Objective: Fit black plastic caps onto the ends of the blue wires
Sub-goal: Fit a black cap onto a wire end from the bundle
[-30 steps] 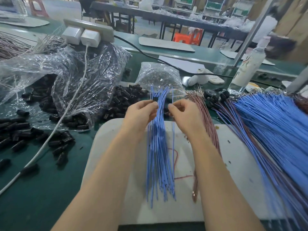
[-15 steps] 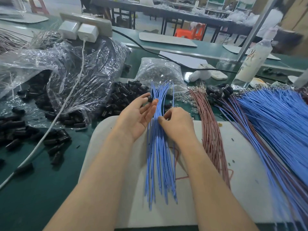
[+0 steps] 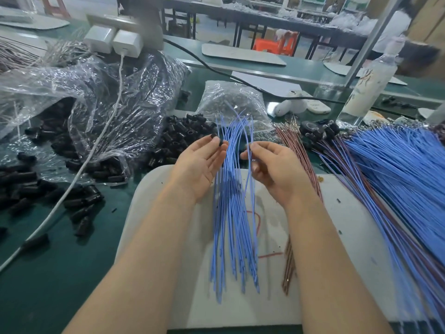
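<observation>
beside blue wires (image 3: 231, 213), left grip (image 3: 202, 165) pinches a black cap (image 3: 220, 143); right grip (image 3: 272, 165) pinches one.

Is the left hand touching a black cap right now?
Touching. The head view shows the black cap pinched at the fingertips of the left hand, with no gap.

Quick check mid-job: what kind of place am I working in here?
Most likely a factory assembly workshop for wire harnesses: loose black caps heaped on the green bench, a big bundle of blue wires at the right, and rows of long work tables behind.
</observation>
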`<state>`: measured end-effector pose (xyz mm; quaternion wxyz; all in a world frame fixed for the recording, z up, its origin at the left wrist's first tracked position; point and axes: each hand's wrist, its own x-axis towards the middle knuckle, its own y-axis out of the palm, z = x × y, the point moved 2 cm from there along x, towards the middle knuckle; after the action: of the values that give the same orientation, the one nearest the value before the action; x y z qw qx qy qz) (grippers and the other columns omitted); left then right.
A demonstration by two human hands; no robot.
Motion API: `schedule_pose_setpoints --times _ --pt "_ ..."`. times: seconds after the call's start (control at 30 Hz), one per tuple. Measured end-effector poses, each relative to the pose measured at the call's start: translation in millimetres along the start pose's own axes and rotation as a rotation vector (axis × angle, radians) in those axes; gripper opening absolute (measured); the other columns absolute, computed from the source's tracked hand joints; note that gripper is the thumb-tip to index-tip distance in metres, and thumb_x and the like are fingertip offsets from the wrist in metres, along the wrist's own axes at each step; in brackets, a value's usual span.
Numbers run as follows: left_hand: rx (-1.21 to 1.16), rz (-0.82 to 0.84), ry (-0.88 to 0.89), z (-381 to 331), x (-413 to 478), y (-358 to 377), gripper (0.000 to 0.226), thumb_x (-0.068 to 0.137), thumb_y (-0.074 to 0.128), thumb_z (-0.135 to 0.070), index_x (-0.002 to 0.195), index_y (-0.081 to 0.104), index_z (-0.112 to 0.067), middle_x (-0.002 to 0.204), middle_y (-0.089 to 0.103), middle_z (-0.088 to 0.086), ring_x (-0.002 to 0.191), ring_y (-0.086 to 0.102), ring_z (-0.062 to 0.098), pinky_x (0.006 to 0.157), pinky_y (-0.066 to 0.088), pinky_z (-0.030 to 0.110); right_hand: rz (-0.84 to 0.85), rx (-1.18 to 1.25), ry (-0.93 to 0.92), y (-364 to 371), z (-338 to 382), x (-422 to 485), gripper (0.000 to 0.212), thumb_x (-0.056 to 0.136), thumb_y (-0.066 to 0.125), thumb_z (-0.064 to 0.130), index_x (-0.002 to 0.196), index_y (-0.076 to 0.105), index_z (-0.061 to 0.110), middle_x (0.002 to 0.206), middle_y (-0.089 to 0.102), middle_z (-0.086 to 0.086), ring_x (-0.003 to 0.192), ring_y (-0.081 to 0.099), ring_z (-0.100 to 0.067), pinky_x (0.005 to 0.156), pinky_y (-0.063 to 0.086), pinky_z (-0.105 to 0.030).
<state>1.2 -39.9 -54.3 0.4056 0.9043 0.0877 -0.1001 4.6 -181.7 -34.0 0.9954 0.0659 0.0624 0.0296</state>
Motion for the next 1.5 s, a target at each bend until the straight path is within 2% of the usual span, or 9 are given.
schedule_pose_setpoints --times 0.23,0.37,0.7,0.87,0.97,1.1,1.23,1.37,1.5 --pt "0.794 -0.096 0.587 1 -4 1 0.015 0.086 0.066 -0.007 0.091 0.058 -0.019 0.084 0.067 -0.003 0.079 0.064 0.007 0.078 0.052 0.021 -0.069 -0.470 -0.032 0 -9 1 0.010 0.093 0.053 0.008 0.085 0.059 0.010 0.070 0.062 -0.003 0.040 0.050 -0.004 0.043 0.042 -0.019" --pt "0.900 -0.047 0.725 4 -10 5 0.017 0.085 0.066 -0.006 0.091 0.057 -0.020 0.082 0.060 -0.016 0.071 0.058 -0.008 0.070 0.045 0.007 -0.144 -0.171 -0.190 -1 0 -1 0.010 0.095 0.048 0.008 0.088 0.053 0.014 0.066 0.065 -0.001 0.040 0.048 -0.006 0.040 0.039 -0.018" --pt "0.892 -0.010 0.626 7 -7 8 0.012 0.088 0.066 -0.023 0.092 0.055 -0.022 0.089 0.061 -0.013 0.078 0.060 -0.005 0.070 0.045 0.006 -0.423 -0.056 -0.375 -10 4 -2 0.008 0.098 0.045 0.008 0.099 0.046 0.016 0.068 0.061 0.003 0.043 0.049 -0.001 0.042 0.042 -0.017" --pt "0.810 0.318 0.256 19 -11 15 0.009 0.089 0.065 -0.018 0.090 0.056 -0.018 0.101 0.071 0.008 0.092 0.069 0.016 0.087 0.053 0.032 -0.506 0.116 -0.383 -18 5 -1 0.009 0.098 0.045 0.006 0.105 0.045 0.011 0.073 0.061 0.000 0.045 0.052 -0.002 0.045 0.043 -0.016" --pt "0.774 0.484 0.135 22 -16 19 0.008 0.091 0.060 -0.011 0.091 0.053 -0.015 0.096 0.073 0.005 0.084 0.070 0.017 0.081 0.055 0.030 -0.548 0.249 -0.371 -24 6 -1 0.010 0.098 0.046 0.007 0.099 0.046 0.017 0.077 0.063 -0.001 0.051 0.056 -0.005 0.051 0.046 -0.018" --pt "0.713 0.444 0.201 19 -15 18 0.009 0.092 0.056 -0.004 0.092 0.052 -0.011 0.087 0.071 0.004 0.066 0.064 0.009 0.071 0.054 0.024 -0.342 0.143 -0.245 -18 4 2 0.015 0.097 0.051 0.011 0.085 0.057 0.016 0.077 0.064 -0.001 0.061 0.056 -0.009 0.058 0.047 -0.021" --pt "0.831 0.358 0.347 16 -12 16 0.011 0.092 0.058 -0.007 0.090 0.052 -0.017 0.085 0.067 0.004 0.071 0.062 0.009 0.072 0.050 0.024 -0.090 -0.112 -0.164 0 -5 2 0.020 0.096 0.051 0.006 0.081 0.064 0.009 0.082 0.065 -0.012 0.072 0.062 -0.020 0.068 0.056 -0.032" --pt "0.998 0.341 0.447 19 -12 15 0.014 0.090 0.062 -0.014 0.088 0.051 -0.023 0.087 0.068 0.007 0.079 0.065 0.015 0.078 0.051 0.031 -0.145 -0.015 -0.193 -4 -4 4 0.015 0.093 0.056 0.007 0.082 0.065 0.010 0.072 0.063 -0.003 0.063 0.060 -0.014 0.060 0.052 -0.024" --pt "1.117 0.174 0.582 16 -10 11 0.010 0.088 0.063 -0.013 0.092 0.055 -0.017 0.090 0.064 -0.006 0.091 0.063 0.010 0.086 0.049 0.028 -0.417 -0.081 -0.377 -14 1 3 0.017 0.095 0.056 0.011 0.079 0.058 0.018 0.069 0.063 0.002 0.058 0.059 -0.003 0.058 0.049 -0.018"
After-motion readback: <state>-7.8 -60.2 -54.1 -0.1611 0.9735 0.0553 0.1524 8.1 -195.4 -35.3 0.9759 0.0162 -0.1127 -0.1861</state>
